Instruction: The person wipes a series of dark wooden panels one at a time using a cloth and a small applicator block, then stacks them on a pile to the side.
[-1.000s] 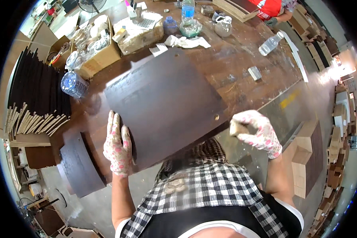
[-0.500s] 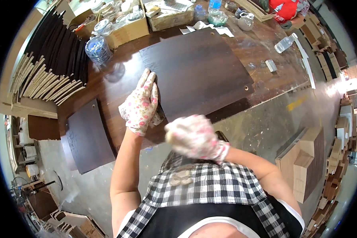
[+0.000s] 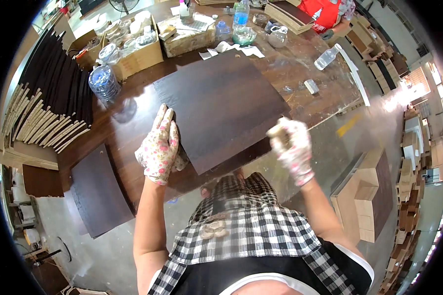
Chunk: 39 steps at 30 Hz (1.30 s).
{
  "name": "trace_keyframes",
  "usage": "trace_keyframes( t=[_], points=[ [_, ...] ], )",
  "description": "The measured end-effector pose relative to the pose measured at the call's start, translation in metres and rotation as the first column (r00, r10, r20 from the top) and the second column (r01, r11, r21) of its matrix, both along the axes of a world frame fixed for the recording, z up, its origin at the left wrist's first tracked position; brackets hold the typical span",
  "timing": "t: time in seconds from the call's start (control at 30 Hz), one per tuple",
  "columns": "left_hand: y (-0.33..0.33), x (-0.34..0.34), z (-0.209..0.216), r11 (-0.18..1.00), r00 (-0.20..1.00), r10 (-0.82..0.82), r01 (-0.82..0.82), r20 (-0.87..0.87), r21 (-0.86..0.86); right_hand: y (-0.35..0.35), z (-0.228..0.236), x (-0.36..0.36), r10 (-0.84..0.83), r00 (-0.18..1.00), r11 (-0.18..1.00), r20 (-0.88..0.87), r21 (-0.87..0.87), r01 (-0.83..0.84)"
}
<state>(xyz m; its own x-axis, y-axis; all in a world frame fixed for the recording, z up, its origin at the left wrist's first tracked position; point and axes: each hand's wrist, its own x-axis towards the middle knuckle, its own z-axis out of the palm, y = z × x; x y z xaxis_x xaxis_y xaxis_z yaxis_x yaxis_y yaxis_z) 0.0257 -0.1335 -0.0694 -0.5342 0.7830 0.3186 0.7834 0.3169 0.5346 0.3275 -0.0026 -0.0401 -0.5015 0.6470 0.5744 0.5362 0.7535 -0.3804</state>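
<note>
A dark brown rectangular panel lies flat on the brown worktable. My left hand, in a flower-patterned glove, rests against the panel's left edge with its fingers stretched out. Part of that glove bunches below the palm. My right hand, gloved the same way, is beside the panel's right corner. It is blurred, with curled fingers around a tan-brown patch that I cannot make out. Another dark panel lies at the table's left end, overhanging the edge.
Stacked dark strips stand at the left. Behind the panel are a large plastic bottle, a filled carton and white paper. A clear bottle and small block lie right. Another person in red is far right.
My right hand has swung from in front of my body out to the panel's right corner. My left hand stays at the left edge. The whole view has shifted slightly.
</note>
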Motion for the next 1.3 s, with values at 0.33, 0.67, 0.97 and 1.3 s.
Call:
trace_keyframes(
  t=[0.33,0.67,0.97,1.3],
  points=[
    [-0.023,-0.031,-0.039,0.883,0.896,-0.107,-0.113,0.43,0.456,0.002,0.066,-0.103,0.858,0.463,0.514,0.223,-0.34,-0.788],
    [-0.115,0.004,-0.072,0.869,0.732,0.218,-0.447,0.645,0.213,0.038,0.041,-0.251,0.888,0.16,0.199,0.432,-0.047,-0.979],
    [-0.114,0.0,0.006,0.754,0.562,0.251,-0.624,0.788,0.204,0.173,0.043,-0.359,0.763,0.645,0.585,-0.037,-0.385,-0.714],
    [0.061,-0.026,0.063,0.827,0.962,-0.267,0.255,-0.05,0.5,0.118,0.058,-0.067,0.172,0.827,0.357,-0.535,-0.748,-0.559]
  ],
)
